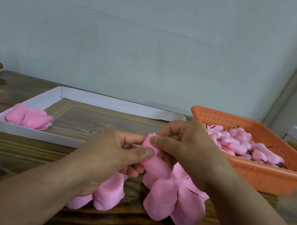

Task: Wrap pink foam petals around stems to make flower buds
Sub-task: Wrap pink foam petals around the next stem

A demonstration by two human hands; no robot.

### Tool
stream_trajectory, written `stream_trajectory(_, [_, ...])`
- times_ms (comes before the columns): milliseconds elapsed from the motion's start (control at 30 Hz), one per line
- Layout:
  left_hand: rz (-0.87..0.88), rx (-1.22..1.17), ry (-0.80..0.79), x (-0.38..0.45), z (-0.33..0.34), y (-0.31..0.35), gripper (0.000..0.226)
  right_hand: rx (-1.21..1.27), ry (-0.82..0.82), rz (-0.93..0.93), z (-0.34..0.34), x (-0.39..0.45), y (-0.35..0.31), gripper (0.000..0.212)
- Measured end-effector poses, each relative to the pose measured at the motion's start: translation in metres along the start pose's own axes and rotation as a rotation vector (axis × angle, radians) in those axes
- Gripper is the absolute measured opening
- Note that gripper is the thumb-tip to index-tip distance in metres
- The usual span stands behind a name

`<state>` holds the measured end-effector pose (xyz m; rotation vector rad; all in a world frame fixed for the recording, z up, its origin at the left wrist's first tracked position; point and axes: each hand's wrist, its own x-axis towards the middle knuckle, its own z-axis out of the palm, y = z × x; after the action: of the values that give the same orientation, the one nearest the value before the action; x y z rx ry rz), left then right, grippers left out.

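Both hands pinch one rolled pink foam petal [152, 159] above the brown wooden table [20, 152]; the left hand [111, 157] clamps its lower part with the thumb, the right hand [186, 147] presses its upper edge; loose pink foam petals [174, 202] hang below; behind lie a shallow white cardboard tray [42, 135] and an orange perforated plastic basket [269, 176] of finished pink buds [239, 146].

Both forearms came into view bare from the lower corners, with no sleeve, cuff or glove on either. The left hand [110, 153] and the right hand [187, 145] wore no ring, and neither wrist carried a watch or band. The thumbnails that showed were short, plain and unpainted. Fine hair showed along the forearms.
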<state>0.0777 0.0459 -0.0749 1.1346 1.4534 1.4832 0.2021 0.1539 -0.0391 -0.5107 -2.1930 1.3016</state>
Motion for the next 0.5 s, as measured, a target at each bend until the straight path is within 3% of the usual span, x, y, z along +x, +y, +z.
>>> stream_trajectory(233, [-0.042, -0.023, -0.035, 0.001, -0.002, 0.002, 0.038, 0.074, -0.071, 0.015, -0.003, 0.003, 0.003, 0.008])
stream_trajectory(367, [-0.109, -0.114, -0.068, 0.002, -0.005, 0.007, 0.030, 0.154, -0.200, 0.051, -0.011, 0.004, 0.003, 0.011])
stream_trajectory(433, [-0.130, -0.140, -0.091, 0.001, -0.006, 0.009, 0.027, 0.173, -0.200, 0.044, -0.013, 0.004, 0.004, 0.008])
stream_trajectory(500, [-0.148, -0.158, -0.105, 0.000, -0.006, 0.009, 0.024, 0.171, -0.173, 0.023, -0.013, 0.005, 0.004, 0.018])
